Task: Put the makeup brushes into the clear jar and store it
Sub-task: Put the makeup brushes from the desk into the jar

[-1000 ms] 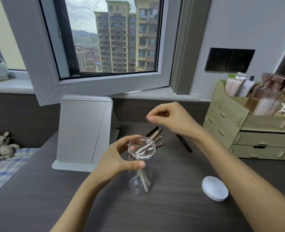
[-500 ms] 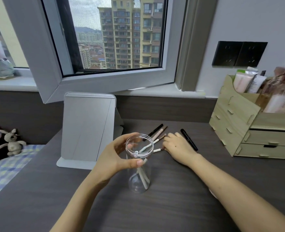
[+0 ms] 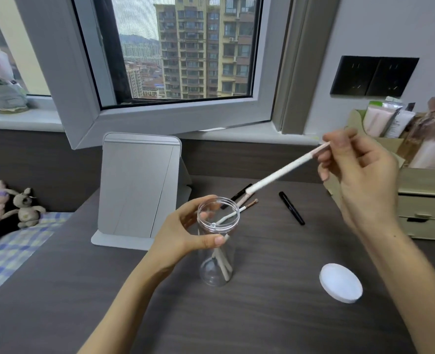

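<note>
The left hand [image 3: 183,235] wraps around the upper part of the clear jar [image 3: 217,242], thumb pressed on its near side, and the jar stands upright near the middle of the desk [image 3: 275,323] with a couple of white-handled brushes [image 3: 224,267] leaning inside it. The right hand [image 3: 359,180] is raised above the desk's far right part, its fingertips pinching one end of a long white brush [image 3: 285,171] that slants down toward the jar's open mouth — its lower end not yet inside. More brushes [image 3: 247,201] and a black pencil [image 3: 292,211] lie just behind the jar toward the far edge, and the white lid [image 3: 340,282] rests flat on the desk, right of the jar and nearer the near edge.
</note>
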A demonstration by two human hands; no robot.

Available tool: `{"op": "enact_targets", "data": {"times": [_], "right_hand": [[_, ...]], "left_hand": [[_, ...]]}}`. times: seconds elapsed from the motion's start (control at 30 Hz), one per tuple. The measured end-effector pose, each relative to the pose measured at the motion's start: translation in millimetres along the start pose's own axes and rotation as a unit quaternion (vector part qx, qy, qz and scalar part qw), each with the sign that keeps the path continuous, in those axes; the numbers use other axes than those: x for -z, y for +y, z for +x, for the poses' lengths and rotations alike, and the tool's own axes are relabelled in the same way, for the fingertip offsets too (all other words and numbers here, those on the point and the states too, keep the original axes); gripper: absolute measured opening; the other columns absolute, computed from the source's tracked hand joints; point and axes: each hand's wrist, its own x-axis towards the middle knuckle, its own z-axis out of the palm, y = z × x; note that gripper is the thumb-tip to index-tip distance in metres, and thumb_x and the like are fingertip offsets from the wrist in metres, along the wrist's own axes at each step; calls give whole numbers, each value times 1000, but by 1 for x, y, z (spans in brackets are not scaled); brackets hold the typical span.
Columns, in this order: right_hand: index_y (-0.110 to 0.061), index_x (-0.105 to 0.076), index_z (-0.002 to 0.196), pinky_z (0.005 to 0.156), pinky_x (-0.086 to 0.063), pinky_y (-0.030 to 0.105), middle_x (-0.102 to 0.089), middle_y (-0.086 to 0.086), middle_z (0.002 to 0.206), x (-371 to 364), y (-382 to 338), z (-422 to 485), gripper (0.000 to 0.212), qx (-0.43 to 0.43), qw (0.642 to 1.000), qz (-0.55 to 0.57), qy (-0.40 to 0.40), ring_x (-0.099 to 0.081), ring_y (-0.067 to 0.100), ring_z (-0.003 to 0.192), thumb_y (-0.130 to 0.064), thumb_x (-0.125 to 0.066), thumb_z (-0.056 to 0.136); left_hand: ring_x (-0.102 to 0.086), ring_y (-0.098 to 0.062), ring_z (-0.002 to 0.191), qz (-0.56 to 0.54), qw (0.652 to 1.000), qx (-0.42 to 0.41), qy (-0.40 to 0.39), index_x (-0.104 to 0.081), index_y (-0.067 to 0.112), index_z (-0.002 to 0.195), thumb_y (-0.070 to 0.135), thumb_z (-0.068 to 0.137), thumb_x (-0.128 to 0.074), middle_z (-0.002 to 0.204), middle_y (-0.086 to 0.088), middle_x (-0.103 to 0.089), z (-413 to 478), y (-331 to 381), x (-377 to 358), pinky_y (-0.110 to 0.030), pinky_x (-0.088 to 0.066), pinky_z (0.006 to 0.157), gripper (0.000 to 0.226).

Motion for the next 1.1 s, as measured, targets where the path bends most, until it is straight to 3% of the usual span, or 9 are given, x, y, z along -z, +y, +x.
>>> {"op": "enact_targets", "data": {"times": [0.13, 0.3, 0.4, 0.5, 0.57, 0.7, 0.83, 0.93, 1.1], "right_hand": [[-15, -64, 82, 56, -44, 14, -65, -8, 63, -36, -1, -12, 11, 40, 989, -92, -106, -56, 1, 55, -16, -56, 90], [-29, -74, 88, 77, -42, 26, -65, -11, 86, -61, 26, -8, 11, 11, 835, -428, -347, -52, 10, 88, -31, -65, 82], [-30, -72, 93, 82, -44, 24, -61, -11, 91, -64, 30, 0, 18, -48, 821, -370, -432, -52, 6, 93, -24, -72, 76], [-25, -71, 89, 71, -44, 7, -67, -7, 86, -55, 38, 16, 20, -163, 918, -144, -332, -57, -3, 78, -9, -71, 77], [-15, -74, 90, 70, -44, 7, -73, 1, 91, -47, 71, 27, 15, -169, 941, -192, -223, -60, -7, 73, -6, -66, 82], [-17, -71, 103, 83, -43, 28, -71, 10, 109, -32, 153, 15, 22, -143, 784, -530, -289, -62, 23, 104, -16, -58, 86], [-21, -63, 110, 92, -35, 36, -61, 6, 124, -29, 189, -1, 24, -42, 690, -640, -335, -47, 29, 116, -17, -54, 88], [-16, -63, 102, 90, -33, 37, -60, 5, 121, -24, 195, 2, 17, 17, 650, -658, -380, -46, 28, 116, -20, -54, 88], [-12, -62, 81, 75, -34, 37, -67, 10, 87, -1, 179, -4, 4, 114, 642, -640, -407, -59, 32, 89, -16, -61, 82]], "left_hand": [[-65, -3, 108, 3, 1000, -7, -9, -66, 42, 102, 33, 39, -85, 108, 21, -72, 0, 3, -4, -20, -49, 92, 66], [-65, 0, 104, 11, 1000, -3, -27, -64, 44, 105, 37, 39, -84, 109, 21, -72, 1, 5, -5, -16, -51, 86, 69], [-65, 0, 105, 16, 999, -3, -37, -64, 48, 102, 38, 39, -83, 108, 24, -71, 3, 5, -2, -15, -50, 86, 66], [-64, 2, 107, 18, 999, -2, -35, -64, 47, 103, 38, 38, -84, 110, 24, -70, 4, 4, 0, -14, -47, 89, 68], [-62, 5, 107, 20, 999, 2, -34, -64, 46, 104, 41, 37, -83, 111, 26, -69, 5, 3, 2, -12, -46, 88, 70], [-64, 4, 104, 11, 999, 1, -32, -64, 41, 106, 37, 38, -83, 109, 24, -71, 7, 1, 3, -9, -50, 83, 71], [-64, 1, 107, 11, 999, -4, -32, -65, 41, 106, 35, 37, -83, 110, 21, -71, 6, 1, 2, -17, -49, 90, 72], [-64, -2, 109, 12, 999, -3, -34, -65, 39, 107, 34, 38, -84, 112, 19, -71, 6, 2, 1, -21, -49, 93, 72], [-63, -1, 109, 19, 999, -3, -38, -64, 38, 110, 34, 40, -84, 114, 17, -71, 6, 2, 0, -18, -48, 94, 73]]}}
